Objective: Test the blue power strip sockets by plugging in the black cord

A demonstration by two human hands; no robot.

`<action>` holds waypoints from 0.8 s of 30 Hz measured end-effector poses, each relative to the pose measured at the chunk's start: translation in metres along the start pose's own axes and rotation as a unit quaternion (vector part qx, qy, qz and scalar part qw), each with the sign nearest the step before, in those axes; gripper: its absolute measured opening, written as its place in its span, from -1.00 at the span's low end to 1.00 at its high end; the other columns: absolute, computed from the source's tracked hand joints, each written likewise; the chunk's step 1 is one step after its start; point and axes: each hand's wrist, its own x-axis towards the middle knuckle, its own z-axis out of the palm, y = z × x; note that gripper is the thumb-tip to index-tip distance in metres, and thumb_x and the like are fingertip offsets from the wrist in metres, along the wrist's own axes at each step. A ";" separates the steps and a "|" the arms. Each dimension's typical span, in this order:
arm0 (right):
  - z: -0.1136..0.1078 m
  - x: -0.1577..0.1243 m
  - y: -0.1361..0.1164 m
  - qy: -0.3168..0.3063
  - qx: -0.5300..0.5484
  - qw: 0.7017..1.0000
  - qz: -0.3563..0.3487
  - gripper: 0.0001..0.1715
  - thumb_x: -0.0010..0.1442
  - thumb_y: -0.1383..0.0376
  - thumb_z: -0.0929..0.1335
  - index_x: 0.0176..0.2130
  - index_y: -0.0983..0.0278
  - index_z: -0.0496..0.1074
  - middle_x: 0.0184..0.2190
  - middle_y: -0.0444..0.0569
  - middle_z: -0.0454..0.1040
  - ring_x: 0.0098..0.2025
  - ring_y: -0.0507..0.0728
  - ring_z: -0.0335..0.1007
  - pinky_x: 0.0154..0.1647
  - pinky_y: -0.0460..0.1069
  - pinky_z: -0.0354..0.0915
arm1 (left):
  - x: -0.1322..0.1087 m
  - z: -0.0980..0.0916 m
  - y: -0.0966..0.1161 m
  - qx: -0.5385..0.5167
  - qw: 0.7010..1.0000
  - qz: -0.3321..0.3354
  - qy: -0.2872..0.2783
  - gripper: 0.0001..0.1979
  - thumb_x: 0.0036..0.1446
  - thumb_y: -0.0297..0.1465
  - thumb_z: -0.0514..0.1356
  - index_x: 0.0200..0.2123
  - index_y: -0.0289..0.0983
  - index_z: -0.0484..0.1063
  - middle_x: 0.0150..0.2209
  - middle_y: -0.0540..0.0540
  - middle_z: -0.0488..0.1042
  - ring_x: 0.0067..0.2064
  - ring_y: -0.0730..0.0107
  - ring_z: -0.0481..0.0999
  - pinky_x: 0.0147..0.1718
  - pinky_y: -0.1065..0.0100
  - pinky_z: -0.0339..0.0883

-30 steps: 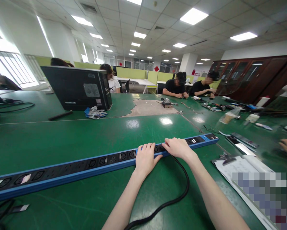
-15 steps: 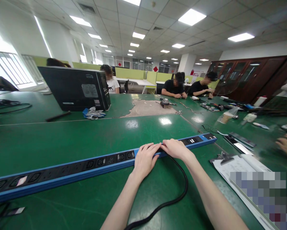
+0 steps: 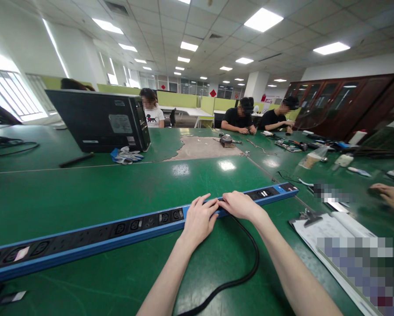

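Note:
A long blue-and-black power strip [image 3: 134, 230] lies slantwise across the green table, with rows of black sockets along its top. My left hand [image 3: 200, 218] rests over the strip's middle, fingers stretched out across it and thumb toward the near side. Just to the right, my right hand [image 3: 238, 204] is closed, fingertips pressed down at the strip around the end of a black power cord [image 3: 254, 259]. The cord's plug is hidden under these fingers, so I cannot tell how it sits in the socket. From there the cord loops toward me over the table.
A clipboard [image 3: 310, 219] with papers lies at right, and a co-worker's hand [image 3: 389, 195] reaches in beyond it. A computer tower [image 3: 101, 120] and gloves [image 3: 127, 155] are at back left. Several people sit at the far side. Tools and parts lie at back right.
My left hand's fingers have spread slightly, while my right hand stays almost where it was. The co-worker's hand at the right edge has changed its position. The view has shifted a little.

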 end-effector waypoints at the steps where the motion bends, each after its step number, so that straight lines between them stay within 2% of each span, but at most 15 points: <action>1: -0.001 0.000 -0.001 -0.002 -0.001 1.000 0.002 -0.33 0.42 -0.10 0.07 -0.10 0.27 0.51 -0.14 0.20 0.56 -0.06 0.29 0.52 -0.11 0.06 0.33 | 0.000 -0.001 0.000 0.002 1.000 0.001 -0.001 -0.62 0.27 -0.40 0.17 0.14 -0.08 0.44 0.20 -0.03 0.44 0.32 0.10 0.20 0.28 -0.08 0.12; 4: -0.005 -0.001 -0.006 -0.007 -0.008 1.000 0.012 -0.34 0.42 -0.10 0.09 -0.10 0.27 0.52 -0.13 0.20 0.57 -0.05 0.30 0.52 -0.11 0.06 0.33 | -0.002 -0.001 -0.001 0.001 1.000 0.001 0.001 -0.61 0.28 -0.40 0.16 0.15 -0.07 0.43 0.20 -0.03 0.44 0.34 0.10 0.19 0.30 -0.12 0.10; 7: -0.011 0.000 -0.006 -0.012 -0.016 1.000 0.021 -0.33 0.40 -0.12 0.10 -0.14 0.27 0.53 -0.13 0.20 0.57 -0.06 0.31 0.53 -0.12 0.06 0.32 | -0.003 0.000 -0.005 -0.014 1.000 -0.003 0.005 -0.61 0.27 -0.38 0.19 0.15 -0.05 0.42 0.20 -0.01 0.44 0.33 0.15 0.21 0.28 -0.05 0.17; 11: -0.020 -0.002 0.008 -0.047 0.014 0.999 0.001 -0.33 0.38 -0.15 0.10 -0.18 0.23 0.53 -0.15 0.11 0.59 -0.13 0.25 0.54 -0.19 0.00 0.28 | -0.004 0.007 -0.012 -0.019 0.999 -0.024 0.021 -0.56 0.22 -0.32 0.25 0.17 -0.09 0.37 0.22 -0.07 0.41 0.27 0.18 0.31 0.24 0.05 0.24; 15: -0.027 -0.008 0.030 -0.008 0.038 0.999 0.022 -0.43 0.40 -0.09 0.12 -0.06 0.20 0.47 -0.18 0.04 0.59 -0.20 0.18 0.52 -0.25 -0.04 0.22 | -0.005 0.017 -0.012 0.032 0.997 -0.061 0.033 -0.30 0.14 -0.24 0.30 0.29 -0.29 0.19 0.26 -0.27 0.33 0.23 0.06 0.35 0.26 0.01 0.17; 17: -0.029 -0.011 0.036 0.012 0.049 0.999 0.016 -0.50 0.39 -0.06 0.15 -0.02 0.17 0.44 -0.21 -0.01 0.59 -0.21 0.17 0.51 -0.27 -0.06 0.20 | -0.004 0.020 -0.011 0.056 0.995 -0.072 0.030 -0.29 0.13 -0.19 0.31 0.27 -0.34 0.20 0.22 -0.31 0.37 0.21 0.01 0.37 0.25 -0.02 0.16; 21: -0.025 -0.009 0.029 -0.012 0.062 0.997 -0.037 -0.56 0.35 -0.05 0.22 -0.01 0.16 0.42 -0.22 -0.04 0.58 -0.21 0.15 0.50 -0.29 -0.07 0.18 | -0.003 0.022 -0.009 0.075 0.995 -0.069 0.021 -0.38 0.16 -0.14 0.26 0.21 -0.29 0.27 0.14 -0.29 0.44 0.15 -0.01 0.40 0.20 -0.02 0.20; 24: -0.019 -0.005 0.016 -0.024 0.052 0.997 -0.049 -0.57 0.31 -0.03 0.27 -0.01 0.20 0.39 -0.18 0.01 0.57 -0.20 0.17 0.51 -0.29 -0.07 0.19 | -0.003 0.023 -0.010 0.080 0.995 -0.061 0.019 -0.39 0.17 -0.13 0.25 0.21 -0.28 0.27 0.14 -0.29 0.43 0.15 -0.01 0.40 0.19 -0.01 0.20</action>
